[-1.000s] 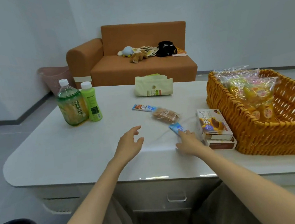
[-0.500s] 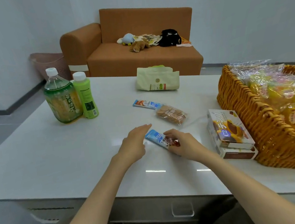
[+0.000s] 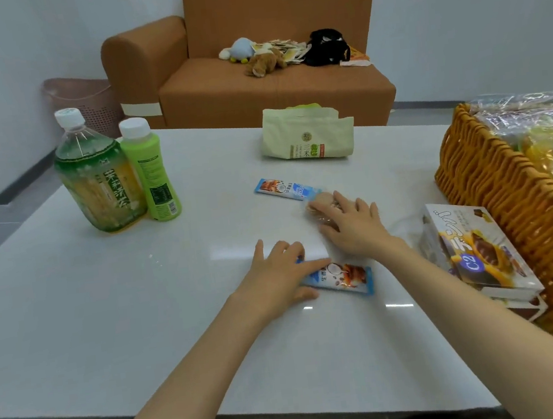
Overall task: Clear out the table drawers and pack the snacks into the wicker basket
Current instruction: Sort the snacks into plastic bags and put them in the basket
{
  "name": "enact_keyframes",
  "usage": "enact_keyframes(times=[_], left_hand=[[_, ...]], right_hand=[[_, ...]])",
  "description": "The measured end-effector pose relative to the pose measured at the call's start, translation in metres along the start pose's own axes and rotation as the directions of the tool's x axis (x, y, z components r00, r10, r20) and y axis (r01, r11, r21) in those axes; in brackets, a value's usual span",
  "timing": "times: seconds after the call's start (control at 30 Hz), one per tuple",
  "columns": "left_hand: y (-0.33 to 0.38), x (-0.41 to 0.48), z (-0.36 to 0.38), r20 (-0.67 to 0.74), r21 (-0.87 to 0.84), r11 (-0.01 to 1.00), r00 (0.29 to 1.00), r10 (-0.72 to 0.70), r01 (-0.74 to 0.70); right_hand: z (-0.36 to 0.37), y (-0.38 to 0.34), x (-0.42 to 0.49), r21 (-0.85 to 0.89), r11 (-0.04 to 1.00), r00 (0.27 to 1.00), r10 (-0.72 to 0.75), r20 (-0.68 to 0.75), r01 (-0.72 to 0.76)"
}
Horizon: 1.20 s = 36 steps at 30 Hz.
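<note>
The left hand point(image 3: 276, 278) is pinching the left end of a blue snack bar point(image 3: 343, 279) between thumb and curled fingers point(image 3: 298, 250), towards the front edge of the surface point(image 3: 108, 314). The right hand point(image 3: 353, 231) is lying on a clear biscuit packet point(image 3: 316, 206), its fingers spread and nearly straight. The wicker basket point(image 3: 508, 203) is sitting at the right edge, with two stacked boxes point(image 3: 480, 255) just beside it

Golden-orange weave is seen on the wicker basket point(image 3: 493, 191); a purple-and-yellow box point(image 3: 479, 251) is spotted right beside it, a dark-green bottle point(image 3: 100, 184) and lime bottle point(image 3: 152, 175) well left of it.
</note>
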<state>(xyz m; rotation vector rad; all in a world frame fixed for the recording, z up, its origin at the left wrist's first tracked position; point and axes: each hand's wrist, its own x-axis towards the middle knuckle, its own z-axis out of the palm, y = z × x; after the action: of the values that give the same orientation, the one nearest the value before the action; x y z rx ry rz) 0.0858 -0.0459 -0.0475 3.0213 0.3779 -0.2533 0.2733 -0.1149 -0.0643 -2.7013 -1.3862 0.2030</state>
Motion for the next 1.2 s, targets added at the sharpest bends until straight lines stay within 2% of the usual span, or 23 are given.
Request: enact_keyframes(times=[0.1,0.17,0.27,0.33,0.43,0.5,0.6,0.67,0.73,0.8,0.93,1.07,1.2], left_hand=[[-0.015,-0.002,-0.013,0.007,-0.062,0.993,0.995,-0.099,0.1],[-0.028,-0.007,-0.02,0.044,-0.15,0.973,0.985,-0.169,0.174],[-0.044,-0.01,-0.025,0.093,-0.181,0.948,0.964,-0.25,0.263],[-0.05,-0.008,-0.025,0.112,-0.177,0.934,0.949,-0.294,0.31],[-0.053,-0.006,-0.025,0.135,-0.174,0.926,0.939,-0.316,0.336],[-0.055,-0.004,-0.025,0.131,-0.158,0.928,0.939,-0.319,0.337],[-0.065,-0.003,-0.023,0.095,-0.148,0.928,0.939,-0.331,0.342],[-0.072,-0.003,-0.023,0.082,-0.189,0.92,0.939,-0.334,0.343],[-0.078,-0.003,-0.024,0.064,-0.241,0.911,0.942,-0.33,0.335],[-0.081,-0.003,-0.026,0.039,-0.276,0.903,0.942,-0.332,0.33],[-0.084,-0.005,-0.031,-0.009,-0.274,0.894,0.929,-0.37,0.354],[-0.082,-0.009,-0.034,-0.062,-0.288,0.891,0.922,-0.383,0.351],[-0.077,-0.014,-0.032,-0.135,-0.315,0.895,0.918,-0.373,0.317]], right_hand=[[0.0,-0.003,-0.005,-0.057,0.997,0.989,0.044,-0.141,-0.052],[-0.004,-0.007,-0.008,-0.069,0.988,0.982,0.123,-0.146,-0.135],[-0.017,-0.013,-0.006,-0.112,0.972,0.974,0.191,-0.123,-0.205],[-0.025,-0.016,0.001,-0.069,0.983,0.977,0.162,-0.136,-0.172],[-0.028,-0.024,0.023,0.113,0.994,0.989,0.022,-0.148,-0.005],[-0.026,-0.031,0.045,0.213,0.976,0.997,-0.032,-0.072,0.046],[-0.017,-0.038,0.078,0.269,0.963,0.998,-0.004,0.055,-0.011],[-0.008,-0.039,0.091,0.253,0.965,0.997,0.056,0.054,-0.068],[-0.003,-0.04,0.097,0.198,0.976,0.996,0.091,-0.009,-0.087],[-0.006,-0.042,0.097,0.227,0.969,0.995,0.098,0.011,-0.098],[-0.024,-0.051,0.083,0.211,0.977,0.981,-0.041,0.188,0.001],[-0.038,-0.067,0.047,0.239,0.967,0.921,-0.168,0.35,0.085],[-0.043,-0.077,0.007,0.24,0.957,0.9,-0.242,0.364,0.16]])
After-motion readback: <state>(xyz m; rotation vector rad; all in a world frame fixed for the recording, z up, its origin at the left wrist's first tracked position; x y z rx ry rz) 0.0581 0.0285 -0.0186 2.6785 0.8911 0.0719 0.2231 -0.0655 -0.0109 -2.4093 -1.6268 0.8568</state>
